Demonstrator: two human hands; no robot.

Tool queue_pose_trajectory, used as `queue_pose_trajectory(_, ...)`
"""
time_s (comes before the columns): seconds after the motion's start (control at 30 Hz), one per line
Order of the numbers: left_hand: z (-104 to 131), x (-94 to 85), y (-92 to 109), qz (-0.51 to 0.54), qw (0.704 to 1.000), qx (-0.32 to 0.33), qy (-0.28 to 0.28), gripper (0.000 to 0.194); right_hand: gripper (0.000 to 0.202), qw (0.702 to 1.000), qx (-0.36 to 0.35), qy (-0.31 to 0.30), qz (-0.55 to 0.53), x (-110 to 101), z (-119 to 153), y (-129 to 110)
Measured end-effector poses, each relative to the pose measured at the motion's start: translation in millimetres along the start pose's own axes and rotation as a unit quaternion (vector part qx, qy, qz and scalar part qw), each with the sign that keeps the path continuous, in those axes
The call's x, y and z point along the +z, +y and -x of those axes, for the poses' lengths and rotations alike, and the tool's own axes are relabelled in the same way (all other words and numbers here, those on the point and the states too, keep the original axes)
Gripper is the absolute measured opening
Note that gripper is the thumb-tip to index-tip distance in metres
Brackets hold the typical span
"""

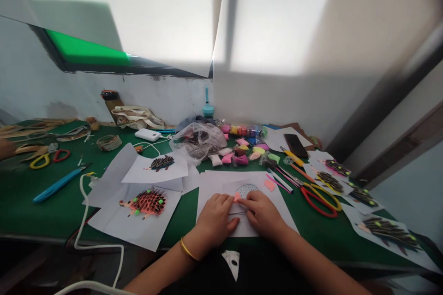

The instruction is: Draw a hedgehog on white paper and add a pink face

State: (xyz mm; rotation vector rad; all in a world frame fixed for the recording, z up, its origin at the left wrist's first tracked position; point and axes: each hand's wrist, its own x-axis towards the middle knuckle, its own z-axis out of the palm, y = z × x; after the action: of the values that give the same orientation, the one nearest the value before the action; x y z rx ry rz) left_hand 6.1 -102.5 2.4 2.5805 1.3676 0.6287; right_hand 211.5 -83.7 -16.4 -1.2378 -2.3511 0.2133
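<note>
A small lump of pink modelling clay (237, 197) lies on a sheet with a dotted oval drawing (248, 190), partly hidden by my fingers. My left hand (215, 216) wears a gold bangle at the wrist; its fingers are pressed together with the tips at the clay, thumb toward me. From the other side, my right hand (262, 212) has its forefinger on the clay and its other fingers curled under. Beneath both hands is a larger white paper (209, 184). A flat pink clay piece (269, 185) rests on it at the upper right.
Red-and-yellow scissors (320, 199) and pens (279, 180) lie right of the paper. Behind are several clay packets (240, 159) and a plastic bag (199, 140). Hedgehog pictures (147, 203) lie left and right. Another person's hand (6, 148) shows at the far left.
</note>
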Motion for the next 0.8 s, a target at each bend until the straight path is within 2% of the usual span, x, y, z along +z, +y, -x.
queue_pose_trajectory(0.13,-1,-2.2,3,-0.015,1.0,0.01,-0.001,0.041,0.042,0.999,0.01,-0.027,0.023,-1,-1,-4)
queue_pose_trajectory(0.47,-1,-1.6,5,-0.036,0.999,0.029,0.007,0.04,0.041,0.998,0.026,-0.048,0.03,-2,-4,-7)
queue_pose_trajectory(0.63,-2,-1.3,6,-0.042,0.999,0.025,0.009,0.04,0.053,0.998,0.041,-0.039,0.013,-2,-6,-5)
queue_pose_trajectory(0.8,-2,-1.6,6,-0.042,0.999,0.025,0.008,0.04,0.045,0.997,0.051,-0.048,0.022,-2,-10,-5)
